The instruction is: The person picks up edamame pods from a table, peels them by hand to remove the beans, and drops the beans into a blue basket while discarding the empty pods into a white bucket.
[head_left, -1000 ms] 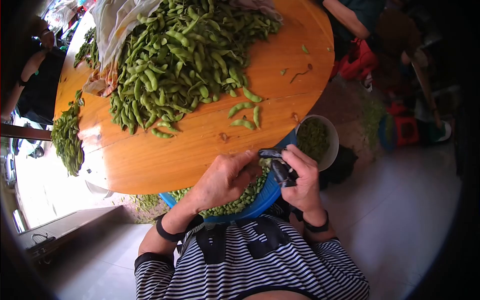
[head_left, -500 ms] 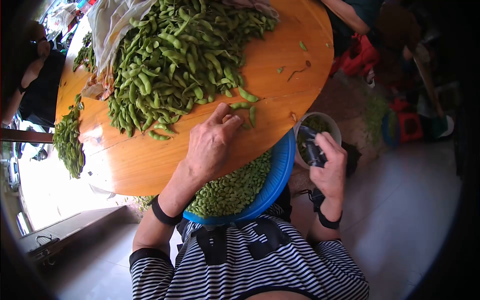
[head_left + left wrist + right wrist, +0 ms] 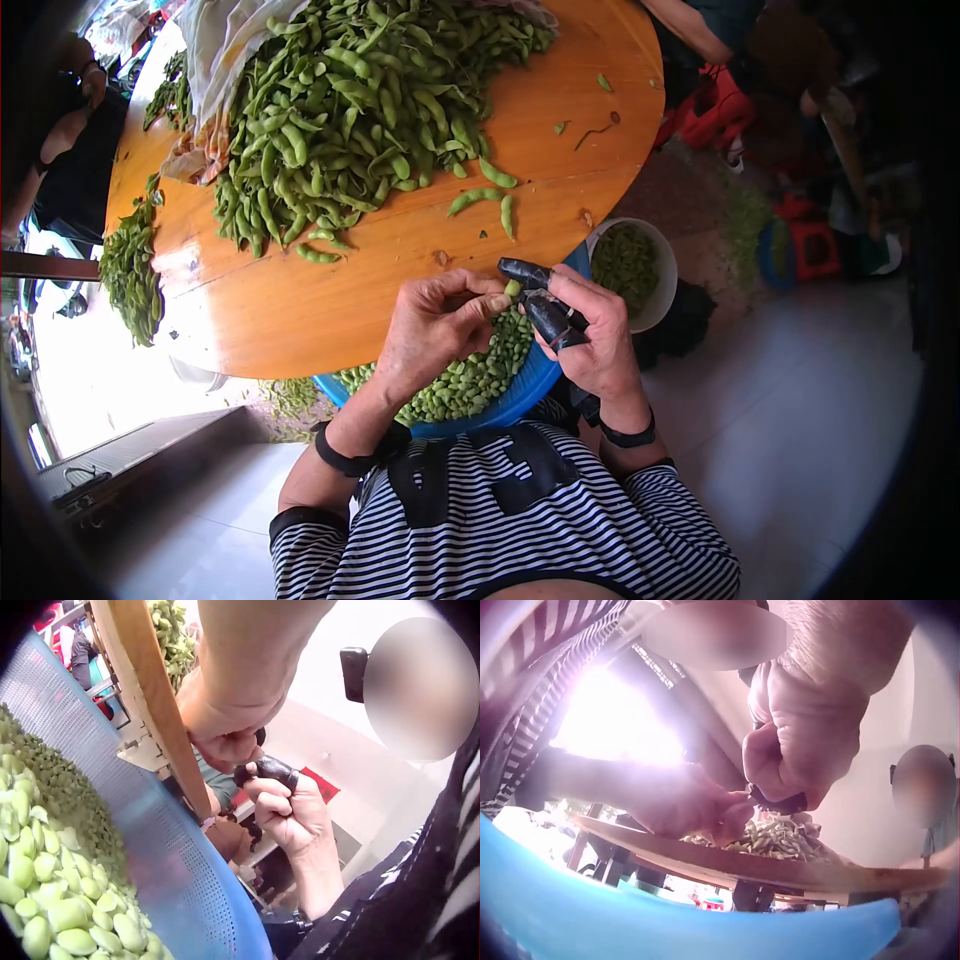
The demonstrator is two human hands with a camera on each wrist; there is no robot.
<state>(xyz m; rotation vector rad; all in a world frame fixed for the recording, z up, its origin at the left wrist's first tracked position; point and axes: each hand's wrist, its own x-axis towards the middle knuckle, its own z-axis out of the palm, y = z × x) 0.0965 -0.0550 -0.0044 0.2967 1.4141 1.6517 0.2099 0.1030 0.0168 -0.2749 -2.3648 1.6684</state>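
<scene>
My left hand (image 3: 425,325) pinches a green soybean pod (image 3: 513,288) between thumb and fingertips, just off the table's near edge. Black coverings wrap the thumb and forefinger of my right hand (image 3: 600,335), whose tips close on the pod's other end. Most of the pod is hidden by the fingers. Under both hands is a blue plastic basket (image 3: 545,385) full of shelled green beans (image 3: 465,385). The left wrist view shows these beans (image 3: 71,915) close up, and the right hand (image 3: 296,814) with its fingers curled in.
A large heap of soybean pods (image 3: 350,130) covers much of the round wooden table (image 3: 300,320), beside a pale cloth (image 3: 225,75). A few loose pods (image 3: 473,200) lie near the edge. A white bucket (image 3: 668,290) with green husks stands right. Other people sit around.
The left hand reached onto the table and came back with a pod, leaving fewer loose ones. My right hand swung out over the white bucket, then returned to meet the left above the basket.
</scene>
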